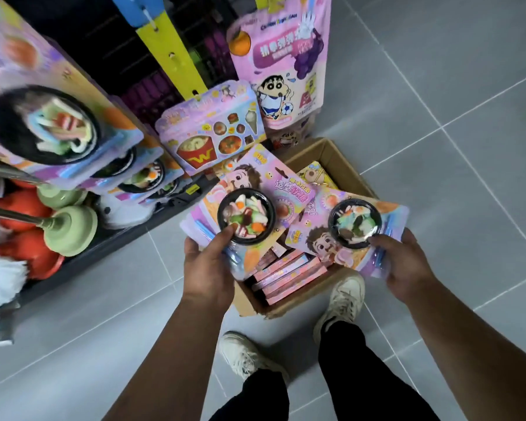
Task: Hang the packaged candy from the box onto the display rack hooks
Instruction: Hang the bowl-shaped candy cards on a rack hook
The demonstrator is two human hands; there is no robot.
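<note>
I hold one candy pack in each hand above an open cardboard box [331, 153] on the floor. My left hand [208, 262] grips a pink card pack with a black bowl of gummies [246, 216], thumb on the bowl's edge. My right hand [407, 265] grips a second, similar pack [354, 223] by its lower right corner. The box holds several flat pink cartons [289, 273] and a yellow pack [315, 174]. The display rack [170, 56] stands at the upper left with the same bowl packs [43, 126] hanging on its hooks.
More packs hang on the rack: a fast-food candy card [213, 129] and a tall pink cartoon pouch [286, 62]. Green and orange toys [64, 226] sit on metal hooks at left. My two white shoes [343, 299] stand on grey floor tiles beside the box.
</note>
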